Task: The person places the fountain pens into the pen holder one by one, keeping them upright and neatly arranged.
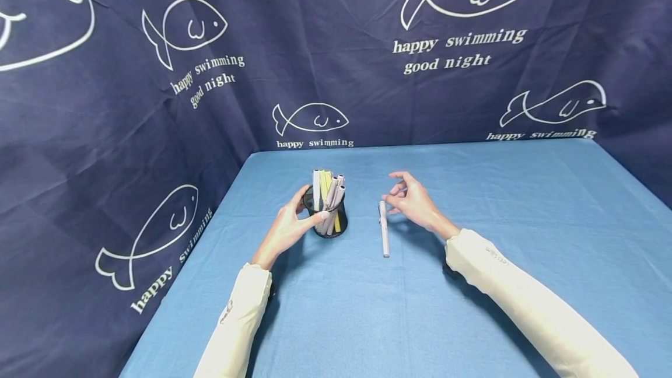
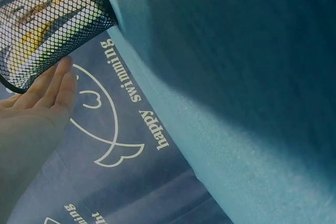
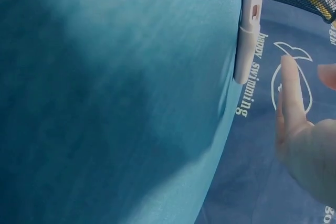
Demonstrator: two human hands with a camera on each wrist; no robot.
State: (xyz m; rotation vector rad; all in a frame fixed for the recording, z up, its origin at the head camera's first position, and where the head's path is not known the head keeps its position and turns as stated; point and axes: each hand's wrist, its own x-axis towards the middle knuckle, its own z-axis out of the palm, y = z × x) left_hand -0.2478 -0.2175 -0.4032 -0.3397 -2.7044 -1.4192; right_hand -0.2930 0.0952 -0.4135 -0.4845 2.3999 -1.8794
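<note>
A black mesh pen holder (image 1: pixel 341 221) stands on the table, filled with several pens (image 1: pixel 331 191) in white, yellow and pale pinkish grey. My left hand (image 1: pixel 287 227) holds it from the left, thumb at the near rim and fingers round the far side. In the left wrist view the fingers (image 2: pixel 50 85) lie along the mesh wall. To the right of the holder a pale capped pen (image 1: pixel 384 231) lies on the cloth, roughly lengthwise to me. My right hand (image 1: pixel 415 202) hovers by its far end, fingers loosely bent and apart, with nothing in them.
A blue cloth (image 1: pixel 336 308) covers the table. Dark blue curtains (image 1: pixel 367 92) with white fish drawings and lettering hang behind the table and along its left side. Both forearms wear cream sleeves (image 1: pixel 514 290).
</note>
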